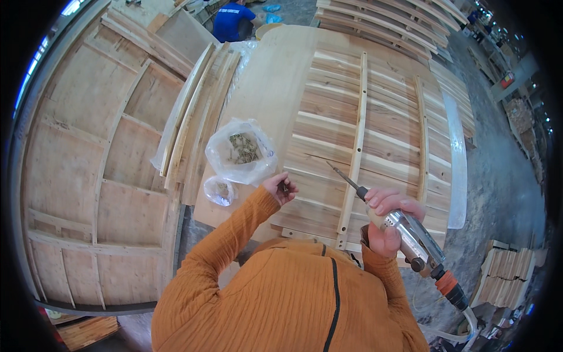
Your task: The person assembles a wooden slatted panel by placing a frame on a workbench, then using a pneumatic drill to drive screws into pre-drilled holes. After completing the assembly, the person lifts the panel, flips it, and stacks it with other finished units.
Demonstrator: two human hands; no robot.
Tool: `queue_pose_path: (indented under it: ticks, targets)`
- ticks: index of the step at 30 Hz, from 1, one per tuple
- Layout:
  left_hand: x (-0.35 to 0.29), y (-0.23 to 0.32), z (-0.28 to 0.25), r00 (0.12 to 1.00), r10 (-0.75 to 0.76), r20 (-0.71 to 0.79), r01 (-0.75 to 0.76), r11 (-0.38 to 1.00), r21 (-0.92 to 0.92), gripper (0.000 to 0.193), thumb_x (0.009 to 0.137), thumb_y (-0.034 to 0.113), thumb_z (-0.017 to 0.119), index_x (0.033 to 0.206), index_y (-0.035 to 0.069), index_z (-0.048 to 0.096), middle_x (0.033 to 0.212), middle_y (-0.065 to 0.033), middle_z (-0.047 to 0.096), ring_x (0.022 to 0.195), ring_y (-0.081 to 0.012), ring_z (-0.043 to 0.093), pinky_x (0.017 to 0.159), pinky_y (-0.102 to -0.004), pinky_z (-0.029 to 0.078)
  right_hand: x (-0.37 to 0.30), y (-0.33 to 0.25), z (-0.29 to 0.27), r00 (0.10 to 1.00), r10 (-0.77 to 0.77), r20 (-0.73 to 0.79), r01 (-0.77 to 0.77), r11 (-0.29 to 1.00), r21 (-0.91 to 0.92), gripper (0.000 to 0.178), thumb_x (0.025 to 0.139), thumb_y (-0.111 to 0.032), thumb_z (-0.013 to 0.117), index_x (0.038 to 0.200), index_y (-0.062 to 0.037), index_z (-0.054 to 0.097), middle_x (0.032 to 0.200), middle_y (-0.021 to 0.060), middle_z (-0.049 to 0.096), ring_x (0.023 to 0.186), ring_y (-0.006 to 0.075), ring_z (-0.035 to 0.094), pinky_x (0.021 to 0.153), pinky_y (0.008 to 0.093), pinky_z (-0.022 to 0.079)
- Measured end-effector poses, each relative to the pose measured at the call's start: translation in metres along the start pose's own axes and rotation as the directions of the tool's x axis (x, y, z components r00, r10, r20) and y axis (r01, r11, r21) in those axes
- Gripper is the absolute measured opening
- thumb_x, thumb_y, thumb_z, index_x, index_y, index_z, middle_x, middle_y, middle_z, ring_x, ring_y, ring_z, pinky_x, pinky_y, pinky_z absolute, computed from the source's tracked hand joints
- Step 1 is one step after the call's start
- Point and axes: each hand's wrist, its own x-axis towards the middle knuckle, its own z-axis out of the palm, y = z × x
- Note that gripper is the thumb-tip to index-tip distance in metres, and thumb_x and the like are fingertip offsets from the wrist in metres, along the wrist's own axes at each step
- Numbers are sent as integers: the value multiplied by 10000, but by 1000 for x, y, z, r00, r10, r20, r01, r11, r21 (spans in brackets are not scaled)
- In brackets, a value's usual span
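Observation:
My right hand (394, 218) is wrapped round a silver pneumatic screwdriver (411, 236). Its long thin bit (343, 175) points up and left, over the slatted wooden panel (328, 126) near a batten with holes (359, 138). My left hand (280, 189) is closed with curled fingers round small dark pieces that look like screws, partly hidden in the palm. Just beyond it, an open clear plastic bag (214, 154) holds many loose screws (243, 149). Beside that is a smaller plastic bag (220, 192), its contents unclear.
A second batten (422, 135) crosses the panel further right. Large framed panels (70, 164) stand at left, with loose wooden strips (202, 111) between. An air hose (469, 322) trails from the tool. Stacked slats (381, 26) and a person in blue (231, 22) are at the far side.

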Motion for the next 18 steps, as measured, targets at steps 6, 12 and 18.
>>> queue_pose_path:
  ticks: [6, 12, 18]
  targets:
    - [0, 5, -3, 986, 78, 144, -85, 996, 40, 212, 867, 183, 495, 674, 94, 495, 536, -3, 418, 542, -182, 482, 509, -268, 446, 3, -3, 4, 1000, 6, -4, -6, 999, 34, 421, 785, -239, 587, 1106, -50, 393, 764, 113, 517, 744, 243, 514, 689, 425, 453]
    - [6, 6, -11, 996, 70, 59, -63, 991, -118, 304, 850, 288, 470, 606, 108, 464, 496, 2, 386, 491, -147, 407, 425, -276, 342, 3, -5, 3, 1000, 23, 12, -23, 999, 42, 425, 790, -237, 610, 1104, -44, 399, 770, 114, 528, 755, 248, 526, 709, 423, 461]
    - [16, -1, -11, 984, 16, -180, -49, 982, -182, 304, 854, 340, 472, 657, 109, 485, 520, -10, 416, 488, -153, 401, 430, -281, 314, 0, -7, 2, 999, 37, 0, -37, 998, 50, 416, 793, -227, 601, 1107, -44, 397, 785, 116, 529, 766, 247, 526, 727, 427, 463]
